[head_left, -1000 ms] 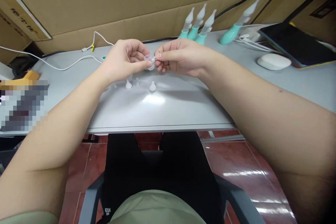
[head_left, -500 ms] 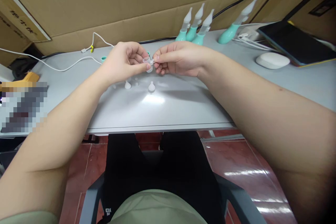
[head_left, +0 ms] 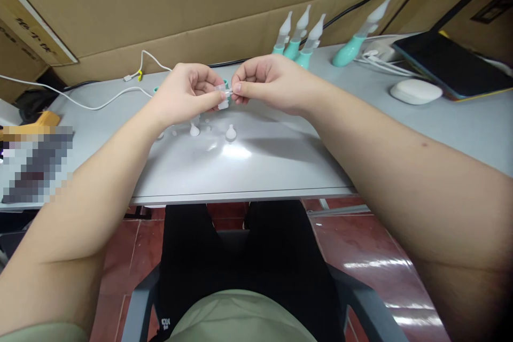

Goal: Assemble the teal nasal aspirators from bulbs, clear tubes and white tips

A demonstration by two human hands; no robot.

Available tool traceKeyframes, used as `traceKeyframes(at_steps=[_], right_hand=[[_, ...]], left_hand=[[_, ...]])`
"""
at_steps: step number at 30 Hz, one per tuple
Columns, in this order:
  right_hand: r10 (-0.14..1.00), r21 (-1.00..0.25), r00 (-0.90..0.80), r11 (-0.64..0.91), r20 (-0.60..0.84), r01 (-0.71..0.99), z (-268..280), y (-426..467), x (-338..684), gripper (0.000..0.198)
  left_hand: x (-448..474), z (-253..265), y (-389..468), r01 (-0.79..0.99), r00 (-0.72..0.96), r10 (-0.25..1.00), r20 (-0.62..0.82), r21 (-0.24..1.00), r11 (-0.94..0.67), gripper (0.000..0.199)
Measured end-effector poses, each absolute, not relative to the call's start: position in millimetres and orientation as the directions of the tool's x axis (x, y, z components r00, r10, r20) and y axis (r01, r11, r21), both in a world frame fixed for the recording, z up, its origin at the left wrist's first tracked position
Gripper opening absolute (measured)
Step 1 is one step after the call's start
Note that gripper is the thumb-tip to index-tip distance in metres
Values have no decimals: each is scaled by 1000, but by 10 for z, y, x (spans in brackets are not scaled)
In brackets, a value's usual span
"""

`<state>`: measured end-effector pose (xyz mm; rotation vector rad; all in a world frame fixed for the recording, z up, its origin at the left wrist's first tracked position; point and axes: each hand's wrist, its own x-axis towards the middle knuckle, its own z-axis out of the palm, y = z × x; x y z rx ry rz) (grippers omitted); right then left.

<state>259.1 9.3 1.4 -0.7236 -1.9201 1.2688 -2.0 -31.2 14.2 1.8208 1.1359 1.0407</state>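
Between thumb and fingers, my left hand point(head_left: 187, 88) is closed on a small clear plastic connector point(head_left: 223, 102). My right hand point(head_left: 274, 85) pinches the right-hand end of this piece; whether a separate small part sits in that pinch is hidden by the fingertips. Below the hands, a white cone-shaped silicone tip point(head_left: 231, 133) stands on the grey table point(head_left: 256, 173). Another white tip point(head_left: 194, 129) lies left of it, with several tiny clear pieces point(head_left: 207, 128) close by. Teal rims of bulbs point(head_left: 156, 89) show partly behind my left hand.
Three nasal aspirators point(head_left: 306, 45) with teal bulbs and white tips stand behind my right hand. Another aspirator point(head_left: 352, 45) leans farther right. A white rounded device point(head_left: 416, 92) and a dark tablet-like panel point(head_left: 449, 61) lie at right. A white cable point(head_left: 116, 97) runs across the left.
The clear connector has turned slightly and shifted a little left in my left hand. My right fingers have moved slightly up and left, still pinching its end.
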Motion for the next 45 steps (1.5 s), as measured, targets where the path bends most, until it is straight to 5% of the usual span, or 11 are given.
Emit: traceKeyframes(at_steps=[6,11,18,25,40,45], right_hand=[[796,-922,-562,360,225,141,102,137,2698,36],[769,-786,-623,471,143,401,158,127,2753,25],[718,-676,-689,555,96,484,93,148,2709,15],[718,-538,-689,619,94,572,179,41,2685,21],[761,-562,-625,597,172,572,137,197,2792,6],[725,-601,-666,614,174,511,115,201,2796,4]], left_hand=[[-38,181,-298,484,342,898,277,767,-421,10],[-35,232,-331,601,450,843,294,599,-529,10],[-32,194,-286,724,517,812,270,368,-583,15],[42,164,-291,757,499,831,244,343,-556,17],[17,282,-399,794,470,846,252,298,-530,33],[-17,251,-387,750,601,775,196,196,-631,43]])
